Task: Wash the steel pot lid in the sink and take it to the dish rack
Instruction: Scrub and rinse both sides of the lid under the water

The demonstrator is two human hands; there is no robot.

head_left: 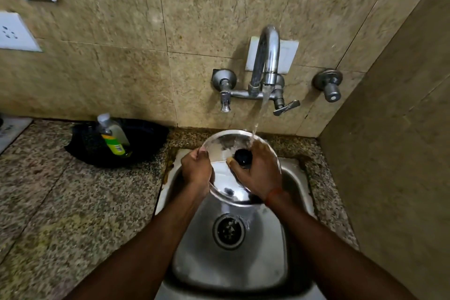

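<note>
While the water runs, the fingers of the left hand (196, 170) are curled tight over the near-left rim of the lid (224, 175), pinching its edge, and the fingers of the right hand (258, 173) are wrapped over the lid's face beside the black knob (243, 157), the thumb pressed up against that knob. Between the two grips the lid is held tilted, its top side facing up, above the sink (275, 263) and clear of the basin floor.

Just beyond the right fingers, the stream from the tap (267, 56) lands on the lid's far edge and on the knuckles. Below the hands the drain (229, 231) shows water running off into it. I can see no sponge or cloth in either hand, and no foam on the steel, so this looks like rinsing or a bare-hand rub rather than soaping.

Out to the left of the left fingers, on the counter (60, 202), a bottle (113, 135) of what seems to be dish soap leans in a dark pan (143, 143).

As to progress, I judge the washing under way but not finished: the lid is wet and under the tap. Left to do are finishing the rinse, perhaps shutting off the water, and carrying the lid to the dish rack, which is nowhere in view.
</note>
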